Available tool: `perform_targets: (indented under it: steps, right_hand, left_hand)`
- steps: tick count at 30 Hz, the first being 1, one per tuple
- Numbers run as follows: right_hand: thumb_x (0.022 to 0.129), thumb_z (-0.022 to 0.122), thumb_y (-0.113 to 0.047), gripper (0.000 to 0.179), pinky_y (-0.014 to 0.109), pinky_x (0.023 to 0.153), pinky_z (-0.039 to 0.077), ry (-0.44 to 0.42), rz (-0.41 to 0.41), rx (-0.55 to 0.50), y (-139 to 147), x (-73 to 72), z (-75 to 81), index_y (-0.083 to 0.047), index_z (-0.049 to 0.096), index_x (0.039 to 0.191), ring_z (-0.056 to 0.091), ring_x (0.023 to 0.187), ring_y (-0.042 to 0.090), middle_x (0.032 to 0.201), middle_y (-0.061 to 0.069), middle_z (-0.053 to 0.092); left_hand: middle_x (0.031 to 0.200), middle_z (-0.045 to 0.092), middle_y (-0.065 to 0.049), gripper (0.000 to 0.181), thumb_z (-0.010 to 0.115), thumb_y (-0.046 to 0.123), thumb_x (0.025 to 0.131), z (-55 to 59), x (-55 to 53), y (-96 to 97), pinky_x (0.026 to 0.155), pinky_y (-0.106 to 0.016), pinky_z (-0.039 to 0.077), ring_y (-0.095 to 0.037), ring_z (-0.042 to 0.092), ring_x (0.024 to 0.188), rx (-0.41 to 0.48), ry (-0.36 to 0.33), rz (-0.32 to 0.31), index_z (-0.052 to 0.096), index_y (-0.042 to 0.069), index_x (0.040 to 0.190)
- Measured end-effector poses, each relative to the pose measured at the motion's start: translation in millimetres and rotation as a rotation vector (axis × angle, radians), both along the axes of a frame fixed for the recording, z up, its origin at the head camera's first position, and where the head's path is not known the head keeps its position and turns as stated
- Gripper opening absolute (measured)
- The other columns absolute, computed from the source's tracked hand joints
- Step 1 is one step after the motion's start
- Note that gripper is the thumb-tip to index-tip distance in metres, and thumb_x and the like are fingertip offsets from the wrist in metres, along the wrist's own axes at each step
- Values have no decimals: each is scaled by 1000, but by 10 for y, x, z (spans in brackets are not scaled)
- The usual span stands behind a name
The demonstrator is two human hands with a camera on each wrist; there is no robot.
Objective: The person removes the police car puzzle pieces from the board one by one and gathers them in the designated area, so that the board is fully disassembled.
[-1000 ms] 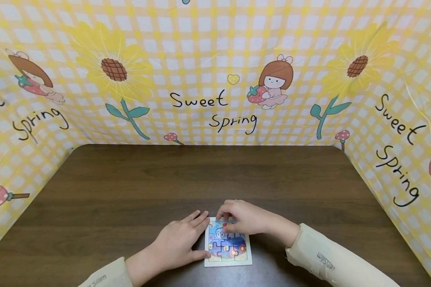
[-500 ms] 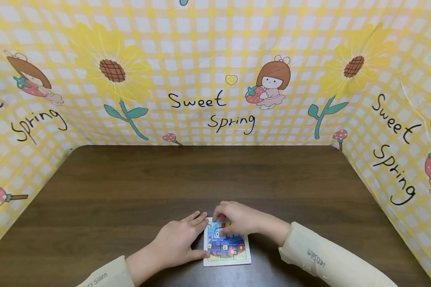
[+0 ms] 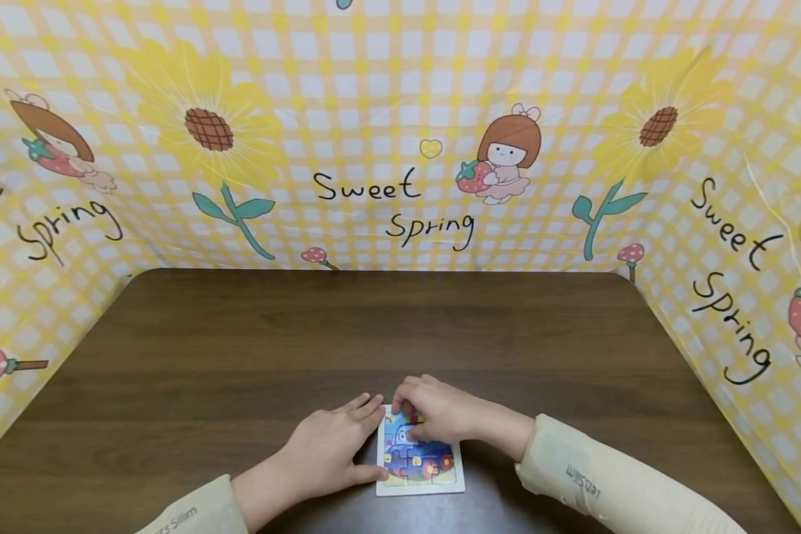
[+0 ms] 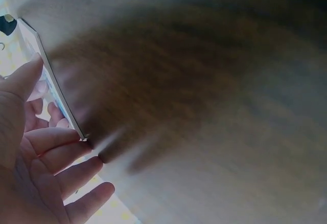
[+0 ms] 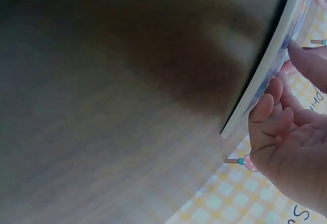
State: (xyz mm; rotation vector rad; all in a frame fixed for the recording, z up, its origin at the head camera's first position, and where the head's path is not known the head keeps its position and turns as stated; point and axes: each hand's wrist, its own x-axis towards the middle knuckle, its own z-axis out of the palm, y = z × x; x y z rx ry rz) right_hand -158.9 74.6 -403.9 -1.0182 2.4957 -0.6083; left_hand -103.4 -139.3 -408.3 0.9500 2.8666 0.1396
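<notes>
A small square jigsaw puzzle point(image 3: 422, 470) in a white frame lies near the table's front, showing a blue cartoon vehicle with red-yellow wheels. My left hand point(image 3: 329, 447) steadies its left side, fingers straight and spread. In the left wrist view the left thumb point(image 4: 31, 73) rests on the frame's edge and the index finger meets a corner. My right hand point(image 3: 440, 409) reaches over the top right part, thumb and index finger on a puzzle piece point(image 3: 403, 430) in the upper left of the picture. Its other fingers point(image 5: 273, 119) are curled. The hand hides the puzzle's upper right.
The dark brown wooden table point(image 3: 360, 326) stretches away behind the puzzle. A yellow checked cloth point(image 3: 374, 119) with printed sunflowers and lettering encloses its back and both sides. Light sleeves point(image 3: 574, 463) cover both forearms.
My right hand has shifted slightly left over the puzzle, and its thumb and index finger are further left on the picture. The left hand keeps its place along the frame.
</notes>
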Motion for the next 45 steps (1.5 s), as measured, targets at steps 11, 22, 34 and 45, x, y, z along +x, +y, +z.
perform_targets:
  steps: [11,22,34,45]
  right_hand:
    - [85,77,-9,25,26,85,45,-46,-17,-27,-43,20,19,-10,61,104,47,94,12,101,-1,54]
    - [87,69,4,22,20,74,47,-56,-2,-129,-23,-28,-31,-7,65,105,52,80,9,97,4,59]
    - [89,69,2,15,17,69,47,-129,-21,-217,-2,-65,-41,-6,66,101,49,73,4,89,2,60]
    - [91,66,1,7,18,68,48,-216,-32,-316,10,-95,8,-3,68,97,53,70,4,79,1,62]
  left_hand:
    - [149,52,-9,81,65,64,84,-22,1,-20,89,-46,57,-26,51,137,17,3,-8,56,7,141]
    - [149,53,-8,81,66,64,84,-27,7,-23,90,-45,56,-25,51,138,14,6,-10,55,8,142]
    - [149,53,-7,81,66,64,84,-38,3,-24,88,-45,57,-25,51,138,15,15,-8,56,8,141]
    - [148,54,-7,80,67,64,83,-41,7,-33,88,-45,57,-25,51,137,19,29,-5,57,8,140]
